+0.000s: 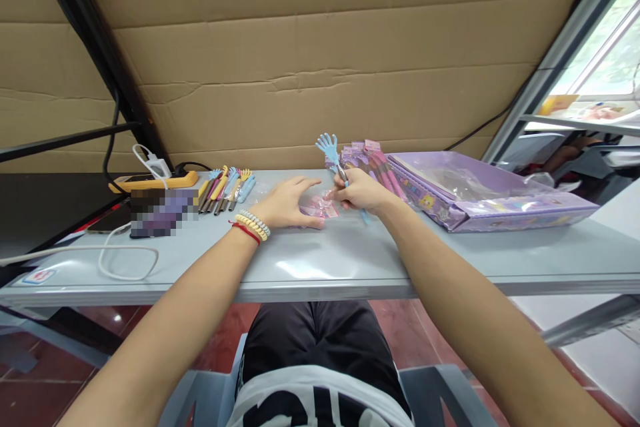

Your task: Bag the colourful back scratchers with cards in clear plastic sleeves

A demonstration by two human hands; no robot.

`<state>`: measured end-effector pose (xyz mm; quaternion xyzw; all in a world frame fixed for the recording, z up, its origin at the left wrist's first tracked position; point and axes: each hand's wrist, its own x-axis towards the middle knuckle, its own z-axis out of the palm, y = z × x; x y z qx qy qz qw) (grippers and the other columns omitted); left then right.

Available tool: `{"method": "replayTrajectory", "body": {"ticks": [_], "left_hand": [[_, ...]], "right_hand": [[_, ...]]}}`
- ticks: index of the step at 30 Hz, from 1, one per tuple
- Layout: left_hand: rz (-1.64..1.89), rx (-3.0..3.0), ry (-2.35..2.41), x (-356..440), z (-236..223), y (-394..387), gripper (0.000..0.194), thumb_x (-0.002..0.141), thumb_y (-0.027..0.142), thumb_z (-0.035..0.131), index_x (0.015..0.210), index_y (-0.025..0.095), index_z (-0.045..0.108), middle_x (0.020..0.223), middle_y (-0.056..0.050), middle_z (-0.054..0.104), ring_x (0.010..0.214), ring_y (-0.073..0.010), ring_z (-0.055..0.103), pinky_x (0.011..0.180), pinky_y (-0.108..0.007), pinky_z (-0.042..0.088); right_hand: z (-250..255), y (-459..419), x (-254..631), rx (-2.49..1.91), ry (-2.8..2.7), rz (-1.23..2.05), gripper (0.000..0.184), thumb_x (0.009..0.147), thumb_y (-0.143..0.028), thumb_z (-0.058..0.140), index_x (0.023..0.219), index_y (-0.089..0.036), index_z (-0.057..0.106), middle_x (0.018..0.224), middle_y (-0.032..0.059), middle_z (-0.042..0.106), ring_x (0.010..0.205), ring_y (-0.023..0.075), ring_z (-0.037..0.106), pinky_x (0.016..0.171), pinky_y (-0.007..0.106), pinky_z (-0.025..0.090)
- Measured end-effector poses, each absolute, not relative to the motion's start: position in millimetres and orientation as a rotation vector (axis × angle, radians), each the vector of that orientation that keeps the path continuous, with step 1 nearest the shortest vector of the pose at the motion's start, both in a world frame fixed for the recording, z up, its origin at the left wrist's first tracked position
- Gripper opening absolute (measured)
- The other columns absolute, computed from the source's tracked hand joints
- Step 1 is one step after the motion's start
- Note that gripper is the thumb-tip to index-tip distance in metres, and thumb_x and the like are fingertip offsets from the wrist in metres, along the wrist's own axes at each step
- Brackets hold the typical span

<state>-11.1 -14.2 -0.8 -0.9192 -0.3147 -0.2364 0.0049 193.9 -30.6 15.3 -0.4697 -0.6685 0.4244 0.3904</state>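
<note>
The left hand (285, 203) is laid flat and open on the desk (325, 260), fingers spread, pressing a pink-printed clear packet (320, 207). Bare desk is left between the packet and the near edge. Just right of the packet, the right hand (361, 192) is pinched shut on a blue hand-shaped extendable pointer (329, 147), tilted up and away

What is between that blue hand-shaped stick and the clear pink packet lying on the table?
Nothing visible. The right hand holds the blue hand-shaped stick right beside the pink packet, which the left hand presses flat on the table.
</note>
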Motion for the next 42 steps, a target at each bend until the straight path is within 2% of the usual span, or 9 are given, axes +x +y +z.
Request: {"method": "replayTrajectory", "body": {"ticks": [2,5,10,13,21,27,30,36,42], "left_hand": [[-0.735,-2.781,-0.936,-9,-2,-15,0.085,0.065,0.055,0.072,0.135,0.014,0.045,0.132,-0.015,0.052,0.121,-0.0301,0.048,0.104,-0.042,0.034],[-0.742,-2.626,-0.934,-6,-3,-15,0.064,0.071,0.036,0.069,0.127,0.013,0.05,0.125,-0.014,0.057,0.116,-0.0278,0.051,0.101,-0.04,0.034],[-0.722,-2.428,-0.984,-3,-1,-16,0.037,0.077,0.018,0.054,0.115,0.015,0.057,0.106,-0.012,0.062,0.101,-0.0271,0.054,0.088,-0.041,0.036],[-0.751,-2.335,-0.972,-1,0,-17,0.035,0.079,0.012,0.047,0.112,0.016,0.057,0.102,-0.012,0.062,0.098,-0.0271,0.054,0.086,-0.041,0.034],[-0.732,-2.304,-0.956,1,1,-19,0.04,0.076,0.007,0.044,0.113,0.017,0.057,0.108,-0.013,0.062,0.102,-0.0271,0.053,0.087,-0.041,0.032],[-0.724,-2.322,-0.956,3,1,-21,0.037,0.079,0.008,0.043,0.111,0.018,0.058,0.11,-0.013,0.061,0.104,-0.0267,0.053,0.09,-0.041,0.031],[-0.72,-2.321,-0.961,3,0,-21,0.033,0.081,0.01,0.043,0.109,0.017,0.058,0.106,-0.013,0.062,0.1,-0.0267,0.054,0.089,-0.042,0.031],[-0.711,-2.331,-0.981,4,0,-19,0.03,0.082,0.011,0.043,0.107,0.016,0.058,0.1,-0.013,0.062,0.096,-0.0265,0.055,0.087,-0.041,0.033],[-0.702,-2.332,-1.028,4,1,-18,0.025,0.08,0.011,0.045,0.099,0.016,0.059,0.092,-0.012,0.061,0.091,-0.0266,0.056,0.081,-0.039,0.037]], "right_hand": [[18,-32,193,-1.119,-1.665,1.075,0.039,0.054,-0.01,0.066,0.063,-0.021,0.029,0.055,-0.0034,0.055,0.036,0.0066,0.042,0.035,0.019,0.024],[19,-34,192,-1.054,-1.64,1.06,0.039,0.056,-0.012,0.067,0.064,-0.02,0.029,0.071,0.001,0.064,0.038,0.005,0.042,0.037,0.02,0.027],[19,-34,189,-1.016,-1.537,1.065,0.042,0.05,-0.011,0.067,0.067,-0.021,0.03,0.08,0.003,0.067,0.042,0.004,0.039,0.037,0.02,0.026],[17,-34,184,-1.028,-1.447,1.138,0.045,0.047,-0.01,0.067,0.073,-0.022,0.031,0.076,0.0008,0.066,0.043,0.0054,0.04,0.036,0.019,0.021],[8,-29,176,-1.053,-1.403,1.196,0.05,0.047,-0.01,0.062,0.091,-0.022,0.042,0.069,-0.0028,0.064,0.043,0.0072,0.04,0.034,0.019,0.02],[3,-29,173,-1.003,-1.456,1.106,0.042,0.05,-0.014,0.066,0.086,-0.02,0.046,0.054,-0.0091,0.049,0.042,0.0062,0.037,0.039,0.02,0.025],[3,-31,172,-0.989,-1.492,1.068,0.041,0.05,-0.02,0.072,0.082,-0.019,0.047,0.053,-0.0097,0.046,0.043,0.0059,0.035,0.042,0.02,0.025],[3,-28,171,-1.053,-1.65,0.664,0.038,0.054,-0.039,0.076,0.071,-0.017,0.05,0.056,-0.0072,0.042,0.054,0.0083,0.035,0.053,0.024,0.028],[3,-28,172,-1.14,-1.689,0.4,0.033,0.06,-0.042,0.072,0.067,-0.017,0.051,0.059,-0.0051,0.043,0.059,0.0101,0.038,0.057,0.025,0.028]]}}
